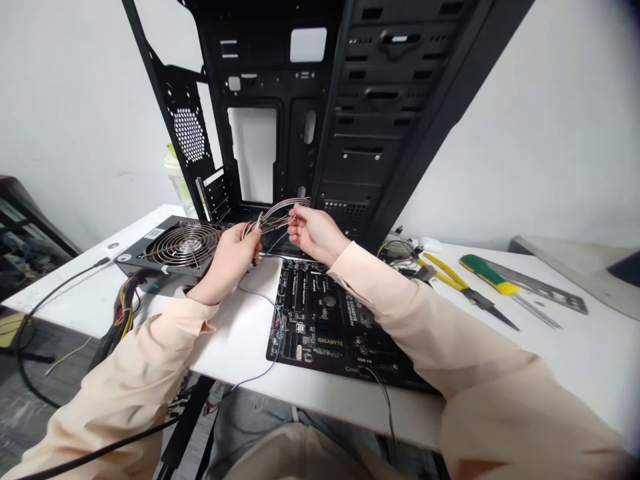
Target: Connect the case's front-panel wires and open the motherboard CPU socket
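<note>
My left hand (235, 252) is closed around a bundle of thin coloured wires (280, 208) at the bottom front of the black computer case (345, 133). My right hand (315, 230) pinches wires of the same bundle, a short way to the right. The wires arch between the two hands and run back into the case. Below my hands, a black motherboard (330, 343) lies flat on the table, partly hidden by my right sleeve. A thin blue wire (277, 333) hangs down across its left edge. Close to my left hand sits the power supply (175, 247), its fan grille facing up.
To the right lie yellow-handled pliers (450, 277), a green-handled screwdriver (490, 273) and a grey metal bracket (540, 285). A thick cable bundle (117, 320) hangs off the table's left front edge. A black cord (35, 313) runs from the power supply. Behind the case stands a cup (175, 170).
</note>
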`<state>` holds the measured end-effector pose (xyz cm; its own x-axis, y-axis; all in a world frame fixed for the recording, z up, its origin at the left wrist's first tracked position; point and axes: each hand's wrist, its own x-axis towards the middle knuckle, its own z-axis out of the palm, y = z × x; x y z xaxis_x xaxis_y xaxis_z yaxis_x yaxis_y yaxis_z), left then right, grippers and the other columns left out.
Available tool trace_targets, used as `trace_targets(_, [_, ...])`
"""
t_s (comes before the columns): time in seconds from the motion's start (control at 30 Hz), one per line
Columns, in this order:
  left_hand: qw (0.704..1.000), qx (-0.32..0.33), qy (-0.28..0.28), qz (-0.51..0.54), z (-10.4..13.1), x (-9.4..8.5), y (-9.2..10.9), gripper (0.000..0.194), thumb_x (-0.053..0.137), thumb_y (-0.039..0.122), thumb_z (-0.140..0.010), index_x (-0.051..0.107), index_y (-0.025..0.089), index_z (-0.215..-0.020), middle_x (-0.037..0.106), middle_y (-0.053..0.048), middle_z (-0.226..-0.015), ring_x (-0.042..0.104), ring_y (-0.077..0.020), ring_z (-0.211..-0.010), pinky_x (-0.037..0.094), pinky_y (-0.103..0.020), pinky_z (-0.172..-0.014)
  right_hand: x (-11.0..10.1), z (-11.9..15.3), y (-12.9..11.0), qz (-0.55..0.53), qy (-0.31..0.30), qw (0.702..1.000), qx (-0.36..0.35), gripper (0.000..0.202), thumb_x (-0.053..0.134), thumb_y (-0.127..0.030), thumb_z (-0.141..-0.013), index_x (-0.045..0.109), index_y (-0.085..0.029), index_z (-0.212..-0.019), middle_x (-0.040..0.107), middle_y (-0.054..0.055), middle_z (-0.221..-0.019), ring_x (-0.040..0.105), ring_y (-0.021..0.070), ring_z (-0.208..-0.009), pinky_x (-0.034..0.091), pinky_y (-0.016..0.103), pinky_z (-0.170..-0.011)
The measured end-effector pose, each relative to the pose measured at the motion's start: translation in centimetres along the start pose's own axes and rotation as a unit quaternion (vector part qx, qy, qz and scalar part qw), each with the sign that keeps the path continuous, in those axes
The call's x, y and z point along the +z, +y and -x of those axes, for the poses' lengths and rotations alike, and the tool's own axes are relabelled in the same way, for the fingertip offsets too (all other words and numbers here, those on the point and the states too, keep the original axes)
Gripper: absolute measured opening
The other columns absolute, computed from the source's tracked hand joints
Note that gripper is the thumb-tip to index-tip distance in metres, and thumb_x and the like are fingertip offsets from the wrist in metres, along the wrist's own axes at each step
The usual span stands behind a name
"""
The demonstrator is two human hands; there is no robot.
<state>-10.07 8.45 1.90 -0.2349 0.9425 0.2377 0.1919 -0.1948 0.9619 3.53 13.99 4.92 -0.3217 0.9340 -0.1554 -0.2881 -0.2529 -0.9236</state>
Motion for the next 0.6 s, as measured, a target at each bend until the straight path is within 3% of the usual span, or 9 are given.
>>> trace_targets(0.37, [1.0, 0.007, -0.008, -0.009, 0.4, 0.2, 0.4, 0.006, 0.061, 0.019, -0.074, 0.056, 0.016, -0.075, 0.049, 0.005, -0.058, 0.039, -0.0064, -0.041, 0.033, -0.019, -0.038, 0.2, 0.3, 1.1, -0.013, -0.035, 0.999, -0.004, 0.025, 0.042, -0.02, -0.096, 0.05, -0.014, -0.073, 0.051, -0.005, -0.053, 0.049, 0.0034, -0.042, 0.045, 0.014, -0.045])
trace_targets(0.6, [1.0, 0.016, -0.014, -0.018, 0.5, 0.1, 0.3, 0.01, 0.063, 0.02, -0.073, 0.058, 0.014, -0.079, 0.051, 0.004, -0.063, 0.04, -0.0064, -0.045, 0.035, -0.019, -0.04, -0.3, 0.7, 1.8, -0.011, -0.076, 0.997, -0.023, 0.02, 0.05, -0.008, -0.089, 0.054, -0.014, -0.071, 0.056, -0.004, -0.057, 0.054, 0.0028, -0.05, 0.05, 0.014, -0.055])
